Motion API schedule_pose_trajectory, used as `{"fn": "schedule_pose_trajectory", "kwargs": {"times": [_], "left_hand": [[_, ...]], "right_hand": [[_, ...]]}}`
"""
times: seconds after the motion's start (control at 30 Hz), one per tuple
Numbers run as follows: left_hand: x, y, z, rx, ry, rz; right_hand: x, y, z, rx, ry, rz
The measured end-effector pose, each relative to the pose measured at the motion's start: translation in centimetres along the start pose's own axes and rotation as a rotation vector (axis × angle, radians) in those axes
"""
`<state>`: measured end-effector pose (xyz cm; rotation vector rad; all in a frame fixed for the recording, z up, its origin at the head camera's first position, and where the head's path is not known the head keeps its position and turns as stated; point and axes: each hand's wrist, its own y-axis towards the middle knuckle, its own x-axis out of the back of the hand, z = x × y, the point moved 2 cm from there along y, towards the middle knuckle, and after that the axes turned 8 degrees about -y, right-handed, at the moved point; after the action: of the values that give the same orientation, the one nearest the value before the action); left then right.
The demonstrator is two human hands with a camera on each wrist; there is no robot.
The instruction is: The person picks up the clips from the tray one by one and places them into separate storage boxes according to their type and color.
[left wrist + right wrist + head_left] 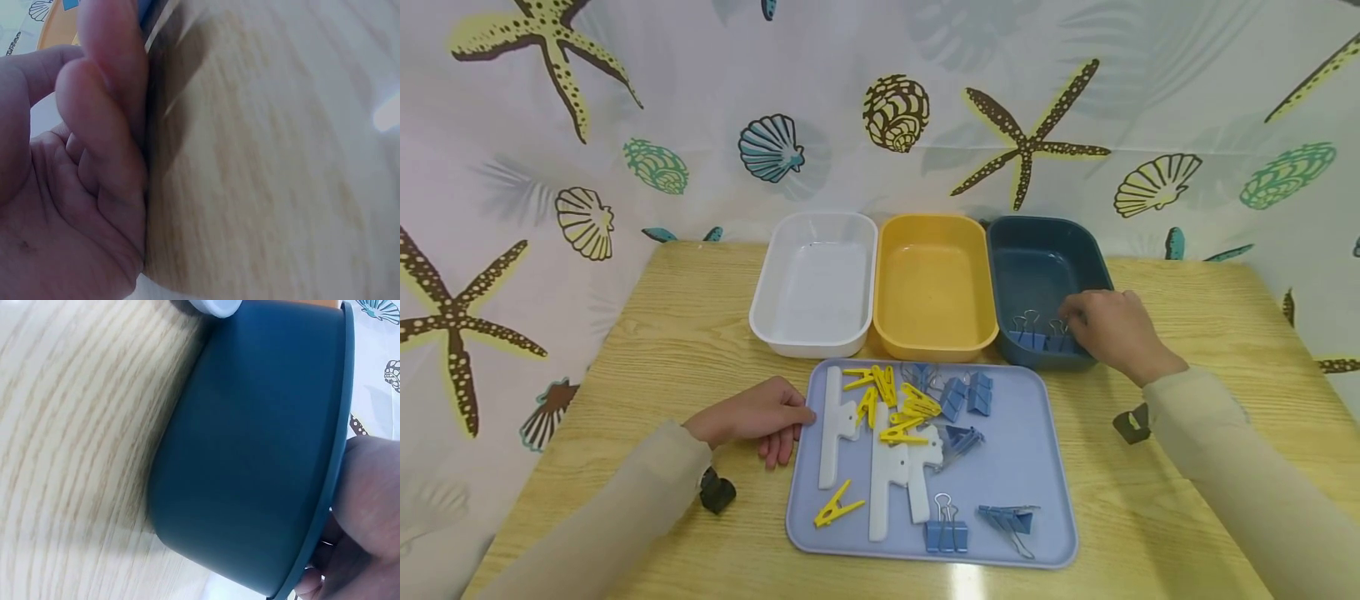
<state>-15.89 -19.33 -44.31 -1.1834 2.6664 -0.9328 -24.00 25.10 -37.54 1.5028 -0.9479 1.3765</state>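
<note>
Clips [880, 492] lie on the tray [1022, 450]; bins [936, 287] stand behind.

Bright head view; white glare on table [967, 581]; left wrist view blurry; shadow beside blue bin [250, 444].

No legible text — no labels, brands, numbers, signs readable in any view

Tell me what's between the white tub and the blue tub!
The yellow tub sits between the white tub and the blue tub, in the head view.
</note>
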Motion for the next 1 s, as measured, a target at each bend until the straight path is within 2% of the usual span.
{"fn": "schedule_pose_trajectory", "kwargs": {"times": [0.4, 0.57, 0.77, 1.0], "left_hand": [[-0.1, 0.0, 0.0, 0.017, 0.007, -0.014], [0.1, 0.1, -0.1, 0.018, 0.012, -0.015], [0.3, 0.1, -0.1, 0.023, 0.025, -0.016], [0.0, 0.1, 0.0, 0.008, 0.017, -0.014]], "right_hand": [[-0.2, 0.0, 0.2, 0.014, 0.027, -0.022], [0.0, -0.2, 0.3, 0.013, 0.033, -0.061], [0.4, -0.6, 0.5, -0.035, 0.031, -0.105], [1.2, -1.4, 0.7, -0.064, 0.083, -0.186]]}}
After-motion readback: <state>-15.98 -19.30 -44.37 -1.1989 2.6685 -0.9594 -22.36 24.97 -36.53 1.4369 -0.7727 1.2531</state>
